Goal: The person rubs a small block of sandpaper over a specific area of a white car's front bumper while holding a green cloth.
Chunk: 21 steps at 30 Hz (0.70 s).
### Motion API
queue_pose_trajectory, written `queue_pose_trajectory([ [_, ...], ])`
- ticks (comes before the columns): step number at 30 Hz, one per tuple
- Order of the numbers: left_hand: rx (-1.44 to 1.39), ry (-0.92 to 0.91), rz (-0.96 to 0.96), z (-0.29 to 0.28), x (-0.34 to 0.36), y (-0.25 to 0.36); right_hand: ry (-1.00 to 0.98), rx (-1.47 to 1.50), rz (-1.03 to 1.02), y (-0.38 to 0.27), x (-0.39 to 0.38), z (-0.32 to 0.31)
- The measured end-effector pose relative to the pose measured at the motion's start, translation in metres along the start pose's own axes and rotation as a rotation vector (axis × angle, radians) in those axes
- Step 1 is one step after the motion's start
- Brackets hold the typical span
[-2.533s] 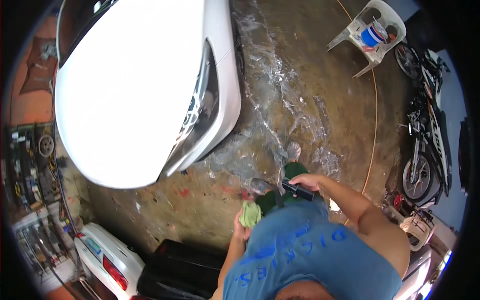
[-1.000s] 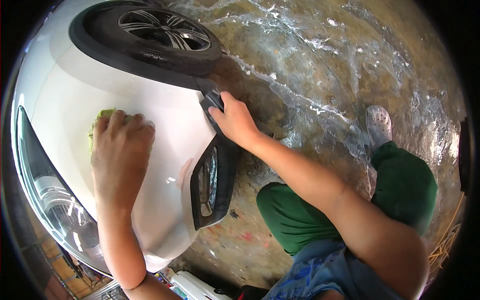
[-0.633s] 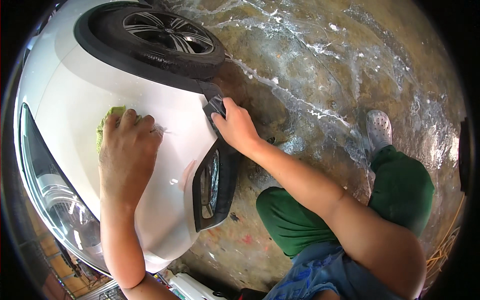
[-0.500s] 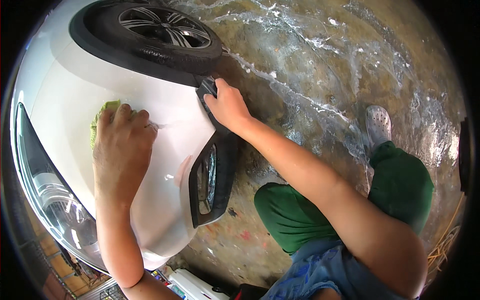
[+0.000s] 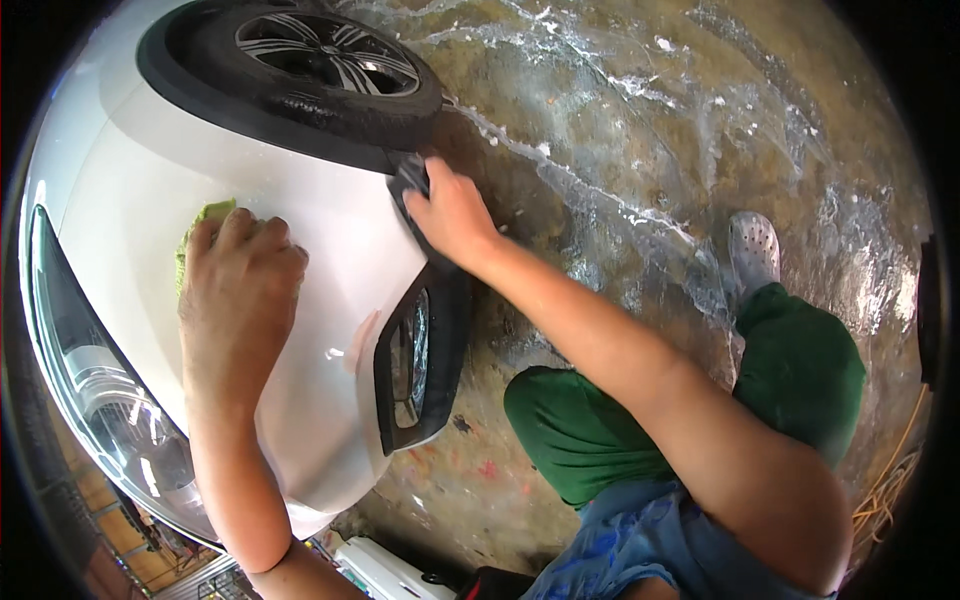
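Crouching at the front corner of a white car [image 5: 110,170], working bare-handed along its glossy bumper [image 5: 325,300]. Apparently partway through, with paint and trim both being handled at once; seemingly left to cover, the stretch nearer than the left hand [image 5: 243,265], though impossible here to tell a finished patch from an untouched one. Facing a front wheel [image 5: 325,60] beyond both grips, a headlight [image 5: 120,410] to the left of and nearer than the left grip, and black trim [image 5: 453,320] running under and nearer than the right hand [image 5: 455,215]. Reaching forward with both arms, the left bent at the elbow, the right slanting in from the right; arching the left hand palm down, knuckles raised, and turning the right thumb toward the car. Clasping in the left a green cloth [image 5: 186,250] on the white paint, showing past the bent fingers on their left. Pinching in the right, between thumb and fingers, a small dark object [image 5: 410,178], blurred, at the trim's edge.
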<state>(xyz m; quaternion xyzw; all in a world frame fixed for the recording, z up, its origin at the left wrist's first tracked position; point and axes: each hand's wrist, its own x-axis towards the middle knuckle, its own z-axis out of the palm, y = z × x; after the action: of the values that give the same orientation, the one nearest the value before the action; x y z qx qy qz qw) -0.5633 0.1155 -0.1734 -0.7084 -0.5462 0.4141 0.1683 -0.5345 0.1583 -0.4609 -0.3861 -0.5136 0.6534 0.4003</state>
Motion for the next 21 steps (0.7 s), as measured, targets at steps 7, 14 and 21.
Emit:
queue_pose_trajectory([
  [7, -0.017, 0.028, 0.009, -0.002, -0.001, 0.001, 0.0, -0.012, 0.025, 0.002, -0.021, 0.001],
  [14, -0.046, -0.012, -0.011, -0.002, -0.001, -0.003, -0.081, 0.0, 0.014, 0.001, -0.022, 0.0],
  [21, -0.043, 0.003, -0.006, -0.003, -0.002, 0.0, -0.087, 0.039, 0.07, 0.003, -0.036, 0.0],
])
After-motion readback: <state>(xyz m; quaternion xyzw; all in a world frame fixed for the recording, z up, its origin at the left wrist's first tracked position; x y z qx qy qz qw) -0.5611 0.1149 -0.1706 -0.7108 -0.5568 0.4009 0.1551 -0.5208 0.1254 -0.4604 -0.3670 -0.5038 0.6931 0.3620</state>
